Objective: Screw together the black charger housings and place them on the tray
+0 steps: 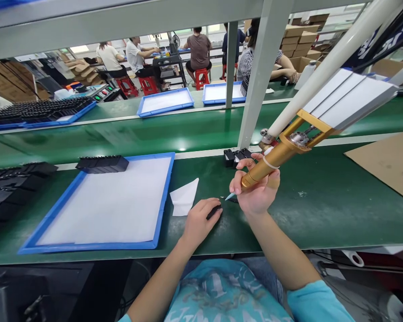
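My right hand (255,190) is wrapped round a gold dispensing tool (272,161) that hangs from a white hose. Its pale blue tip (230,196) points down and left at the green bench. My left hand (201,219) rests on the bench with its fingers curled over a small black part (214,211), just left of the tip. A folded white paper (184,199) lies beside my left hand. A few more black parts (237,156) sit behind my right hand, at the foot of a grey post.
A blue-rimmed tray (161,197) with a white liner lies at the left, a row of black parts (102,163) at its far edge. More black parts (6,188) are stacked far left. Cardboard (386,161) lies at the right. Other people sit working beyond the conveyor.
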A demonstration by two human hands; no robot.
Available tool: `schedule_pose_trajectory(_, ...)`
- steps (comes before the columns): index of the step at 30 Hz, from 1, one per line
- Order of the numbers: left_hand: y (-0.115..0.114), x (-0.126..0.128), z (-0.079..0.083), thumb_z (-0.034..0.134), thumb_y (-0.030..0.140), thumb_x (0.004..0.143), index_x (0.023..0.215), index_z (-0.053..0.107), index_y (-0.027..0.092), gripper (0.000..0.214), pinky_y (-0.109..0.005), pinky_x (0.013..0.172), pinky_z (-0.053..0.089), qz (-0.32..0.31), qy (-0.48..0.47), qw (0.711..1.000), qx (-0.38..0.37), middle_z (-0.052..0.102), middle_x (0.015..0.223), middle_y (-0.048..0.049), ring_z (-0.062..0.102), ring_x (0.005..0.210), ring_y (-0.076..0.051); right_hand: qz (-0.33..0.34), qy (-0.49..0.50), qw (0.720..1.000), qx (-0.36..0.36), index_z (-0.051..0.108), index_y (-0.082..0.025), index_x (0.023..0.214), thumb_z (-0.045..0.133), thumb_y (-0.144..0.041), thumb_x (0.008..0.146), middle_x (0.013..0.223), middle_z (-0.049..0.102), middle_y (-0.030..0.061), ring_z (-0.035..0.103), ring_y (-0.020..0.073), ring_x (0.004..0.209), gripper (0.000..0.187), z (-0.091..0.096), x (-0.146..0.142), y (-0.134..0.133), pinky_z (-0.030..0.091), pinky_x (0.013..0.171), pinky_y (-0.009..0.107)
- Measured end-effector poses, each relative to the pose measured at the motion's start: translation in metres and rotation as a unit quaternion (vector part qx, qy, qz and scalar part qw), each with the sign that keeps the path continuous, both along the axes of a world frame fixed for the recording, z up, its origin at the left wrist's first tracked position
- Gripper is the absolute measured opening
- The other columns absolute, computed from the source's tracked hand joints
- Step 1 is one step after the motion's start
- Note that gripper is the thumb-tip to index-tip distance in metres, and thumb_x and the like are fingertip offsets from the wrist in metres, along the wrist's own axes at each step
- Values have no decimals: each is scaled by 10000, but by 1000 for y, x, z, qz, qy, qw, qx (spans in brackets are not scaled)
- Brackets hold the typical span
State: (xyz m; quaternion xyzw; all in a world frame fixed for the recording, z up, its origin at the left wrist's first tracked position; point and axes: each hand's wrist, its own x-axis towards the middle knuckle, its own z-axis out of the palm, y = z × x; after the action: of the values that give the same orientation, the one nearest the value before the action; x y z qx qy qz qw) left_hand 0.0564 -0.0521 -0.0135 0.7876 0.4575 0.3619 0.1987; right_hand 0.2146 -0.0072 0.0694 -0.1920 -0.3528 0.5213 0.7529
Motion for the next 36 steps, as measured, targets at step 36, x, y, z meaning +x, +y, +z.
schedule_pose_trajectory(36, -6, -28, 32, 562, 538, 862, 1179, 534, 233, 441, -239, 509, 394, -32, -545, 735, -402, 520, 688, 11, 463, 536, -109, -76, -1, 997, 7, 521, -258, 1013, 434, -598, 847, 832, 613, -22, 496, 78, 363, 388, -4, 13, 20, 446, 351, 263)
